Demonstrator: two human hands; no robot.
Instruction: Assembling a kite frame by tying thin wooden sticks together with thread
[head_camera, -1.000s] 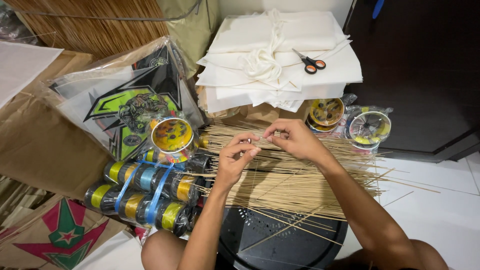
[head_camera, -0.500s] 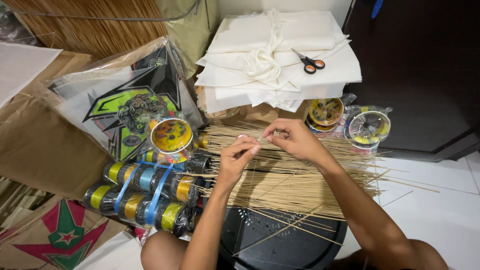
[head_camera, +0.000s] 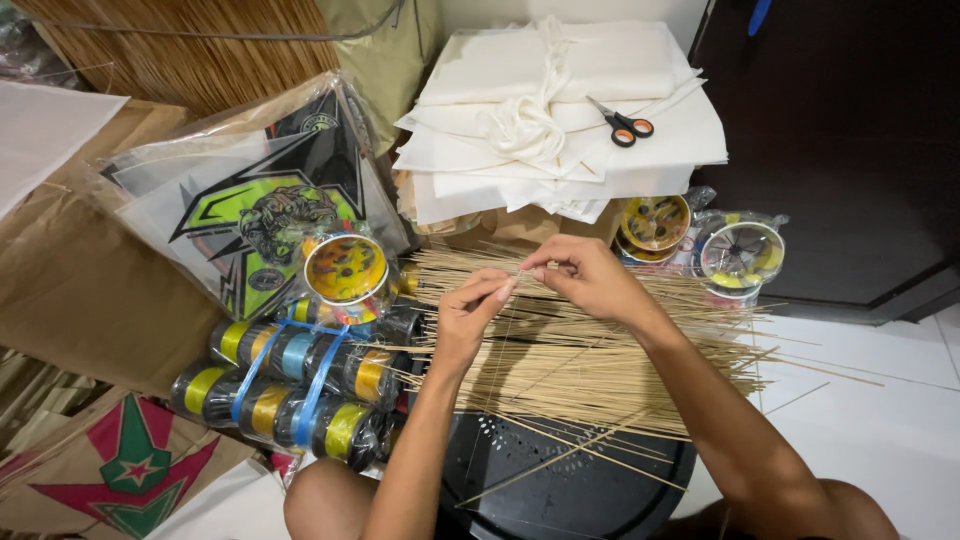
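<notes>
A wide bundle of thin bamboo sticks (head_camera: 600, 350) lies across a black round stool (head_camera: 560, 480) in front of me. My left hand (head_camera: 470, 315) hovers over the sticks, fingertips pinched on a thin stick near the bundle's top. My right hand (head_camera: 585, 275) is just to the right, fingers curled and pinching the same thin stick at its upper end. The two hands almost touch at the fingertips.
Spools of coloured string (head_camera: 290, 385) tied with blue ribbon sit at left, one yellow reel (head_camera: 345, 268) on top. Packaged kites (head_camera: 250, 210) lean behind. Stacked white paper (head_camera: 560, 120) carries scissors (head_camera: 622, 124). Two more reels (head_camera: 700, 245) lie at right.
Both hands stay at the top of the bundle. The fingers have shifted only slightly on the thin stick.
</notes>
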